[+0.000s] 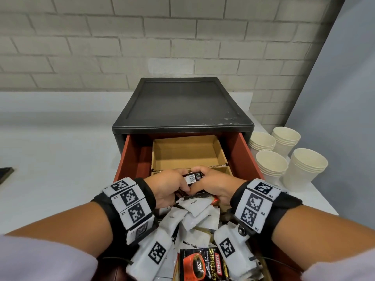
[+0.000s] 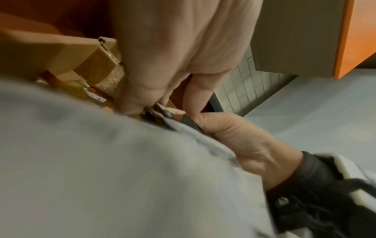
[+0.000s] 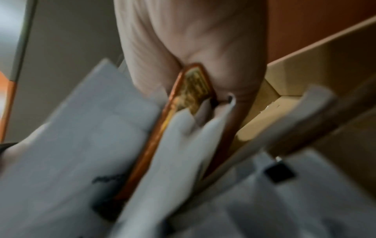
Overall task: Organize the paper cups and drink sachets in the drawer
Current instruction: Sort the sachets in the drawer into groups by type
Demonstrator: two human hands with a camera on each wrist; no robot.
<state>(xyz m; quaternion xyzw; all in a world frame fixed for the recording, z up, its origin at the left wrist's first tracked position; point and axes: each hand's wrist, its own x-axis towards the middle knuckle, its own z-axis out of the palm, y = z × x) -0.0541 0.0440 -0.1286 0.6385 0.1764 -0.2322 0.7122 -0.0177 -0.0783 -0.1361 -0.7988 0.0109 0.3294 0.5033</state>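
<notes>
Overhead, a white surface (image 1: 60, 159) carried a black cabinet (image 1: 182, 102) with its red drawer (image 1: 246, 157) pulled open. Four paper cup stacks (image 1: 272, 165) waited beside it, likely next. Inside, a cardboard divider (image 1: 188, 153) stood empty behind loose sachets (image 1: 194, 218), reading "White Suga" and "SUPREMO". Left hand (image 1: 168, 185) and right hand (image 1: 215, 185) together gripped a dark sachet bundle (image 1: 191, 178), probably squaring it.

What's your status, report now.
Left hand and right hand both gripping dark sachets over drawer. Cups outside. White sachets cluttering front.
</notes>
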